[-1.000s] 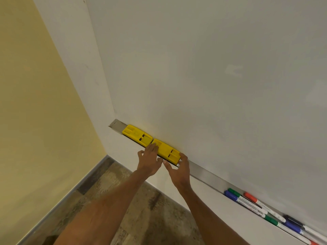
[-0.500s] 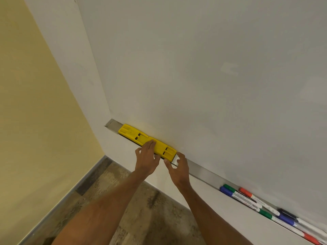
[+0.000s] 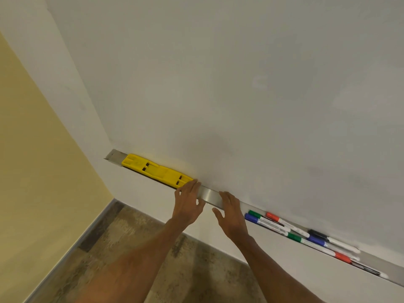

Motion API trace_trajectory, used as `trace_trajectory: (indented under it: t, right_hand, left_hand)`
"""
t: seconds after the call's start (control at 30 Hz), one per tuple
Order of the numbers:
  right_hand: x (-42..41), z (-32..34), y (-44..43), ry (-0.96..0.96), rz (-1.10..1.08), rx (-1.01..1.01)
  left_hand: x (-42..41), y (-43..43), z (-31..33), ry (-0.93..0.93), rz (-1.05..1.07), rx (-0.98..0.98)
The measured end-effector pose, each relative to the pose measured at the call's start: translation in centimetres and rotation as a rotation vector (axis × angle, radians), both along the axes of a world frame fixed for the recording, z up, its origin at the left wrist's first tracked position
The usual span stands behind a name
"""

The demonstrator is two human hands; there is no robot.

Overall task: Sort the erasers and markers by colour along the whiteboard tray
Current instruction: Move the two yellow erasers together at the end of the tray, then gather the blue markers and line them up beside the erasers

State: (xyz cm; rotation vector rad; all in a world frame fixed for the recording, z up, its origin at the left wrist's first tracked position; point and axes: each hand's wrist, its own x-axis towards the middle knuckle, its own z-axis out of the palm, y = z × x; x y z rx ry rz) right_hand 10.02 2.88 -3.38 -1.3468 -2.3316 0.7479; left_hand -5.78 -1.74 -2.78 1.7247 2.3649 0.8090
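Now both hands (image 3: pixel 209 206) (open, empty) flank bare tray (image 3: pixel 209 196) between erasers (image 3: pixel 157 170) and markers (image 3: pixel 284 226).

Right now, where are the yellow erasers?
In the head view, the yellow erasers lie end to end at the tray's left end, just left of the left hand.

Metal whiteboard tray (image 3: pixel 210 195), two yellow erasers (image 3: pixel 157 170) end to end at left, mixed markers (image 3: pixel 306 235) at right

I can read nothing here: the markers (image 3: pixel 282 225) right of the yellow erasers (image 3: pixel 157 170) carry label print too blurred to make out.
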Motion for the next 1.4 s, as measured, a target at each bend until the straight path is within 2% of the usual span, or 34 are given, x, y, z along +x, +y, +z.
trace_trajectory:
  t: [0.17, 0.37, 0.63, 0.77, 0.9, 1.2, 1.4]
  right_hand:
    - [4.5, 0.1, 0.1, -0.014, -0.05, 0.007]
    - [10.2, 0.6, 0.4, -0.013, -0.134, -0.028]
    - [16.7, 0.9, 0.3, -0.053, -0.155, 0.045]
    - [18.4, 0.6, 0.6, -0.183, -0.133, 0.047]
    - [19.1, 0.1, 0.9, -0.312, -0.029, 0.106]
    - [18.6, -0.2, 2.1, -0.397, 0.031, 0.136]
    - [17.9, -0.1, 2.8, -0.429, 0.033, 0.137]
  left_hand:
    - [4.0, 0.1, 0.1, 0.037, -0.049, 0.044]
    - [8.9, 0.5, -0.3, -0.002, -0.098, -0.102]
    - [14.9, 0.5, -0.7, -0.058, -0.111, -0.183]
    - [17.2, 0.4, -0.8, -0.108, -0.068, -0.237]
    - [19.2, -0.3, -0.7, -0.25, -0.013, -0.275]
    - [21.0, -0.7, -0.2, -0.574, 0.091, -0.288]
    - [21.1, 0.0, 0.1, -0.966, 0.254, -0.223]
